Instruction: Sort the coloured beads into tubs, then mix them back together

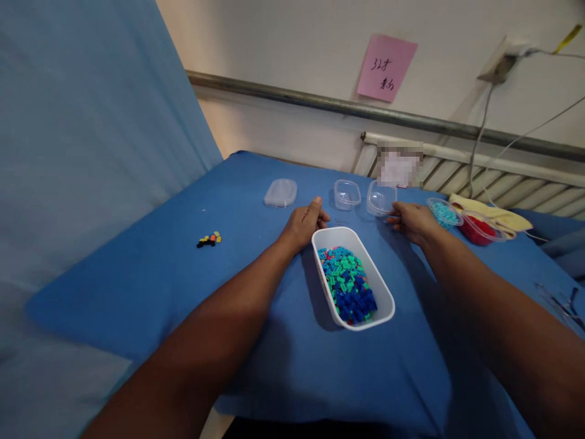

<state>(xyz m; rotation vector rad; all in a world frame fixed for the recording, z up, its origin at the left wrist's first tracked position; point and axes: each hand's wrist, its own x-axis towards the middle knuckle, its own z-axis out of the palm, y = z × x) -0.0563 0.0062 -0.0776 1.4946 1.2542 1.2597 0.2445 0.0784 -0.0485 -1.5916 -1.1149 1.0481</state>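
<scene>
A white oblong tub (382, 291) full of small blue, green and teal pieces stands in the middle of the blue table (256, 341). My left hand (305, 223) rests by the tub's far left corner, fingers curled, thumb pointing forward; nothing shows in it. My right hand (414, 221) is closed on the near edge of a small clear container (381, 197), which is tilted. Another small clear container (347, 194) stands upright just left of it.
A clear lid (280, 192) lies at the far left. A little cluster of black, yellow and red pieces (209, 239) lies on the cloth at left. Tubs of teal pieces (444, 212) and red pieces (479, 228) stand at far right. Metal tools (564, 303) lie at the right edge.
</scene>
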